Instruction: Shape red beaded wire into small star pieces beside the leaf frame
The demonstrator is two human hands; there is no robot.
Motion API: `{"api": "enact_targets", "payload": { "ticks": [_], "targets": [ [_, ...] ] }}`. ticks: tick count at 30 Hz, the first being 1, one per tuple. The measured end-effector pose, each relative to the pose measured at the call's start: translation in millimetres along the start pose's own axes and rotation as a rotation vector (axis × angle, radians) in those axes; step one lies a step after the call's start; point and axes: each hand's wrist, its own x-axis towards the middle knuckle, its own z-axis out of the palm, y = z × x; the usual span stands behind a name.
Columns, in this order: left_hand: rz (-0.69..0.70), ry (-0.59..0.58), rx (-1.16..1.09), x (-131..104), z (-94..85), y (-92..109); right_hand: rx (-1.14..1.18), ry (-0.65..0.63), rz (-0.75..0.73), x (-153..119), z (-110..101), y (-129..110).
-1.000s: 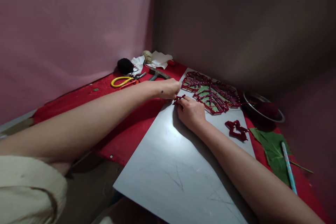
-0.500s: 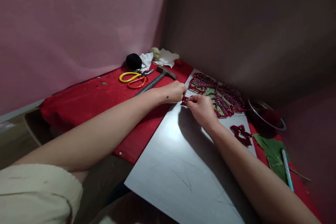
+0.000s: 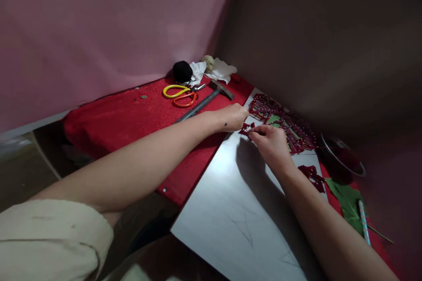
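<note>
Dark-red stringwork formed a small star (image 3: 248, 128) near the far left edge of the grey board (image 3: 217, 210), and handling its outline looked to be the step in hand. The right hand (image 3: 273, 142) had thumb and forefinger drawn together at the star's near edge; whether that grip pinched a strand could not be told. The left hand (image 3: 234, 117) was curled just beside the star, its fingertips hidden, so its hold was unclear too. The next move seemed to call for fine finger control around the points.

Beyond lay the larger red-and-green figure (image 3: 286, 125), crowding the right hand; a second star (image 3: 312, 178) sat near the board's right edge. Hammer (image 3: 201, 104), scissors (image 3: 185, 99) and black ball (image 3: 182, 71) rested on the red-covered tabletop (image 3: 115, 118), the hammer's handle running behind the left forearm. A bowl (image 3: 360, 171) stood off to the right.
</note>
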Motion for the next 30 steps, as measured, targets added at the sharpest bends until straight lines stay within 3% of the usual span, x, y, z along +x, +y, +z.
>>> {"api": "enact_targets", "payload": {
  "ticks": [13,23,30],
  "targets": [
    [0.016,0.002,0.001,-2.4,-2.2,2.1,-0.134,0.015,-0.075,-8.4,0.3,1.2],
    [-0.006,-0.043,-0.102,-2.2,-8.7,-0.1,0.087,0.007,0.025,2.7,6.7,-13.1],
    [-0.043,-0.054,-0.169,-5.0,-12.3,-0.2,-0.155,0.02,-0.076,1.5,19.9,-15.1]
  ]
}}
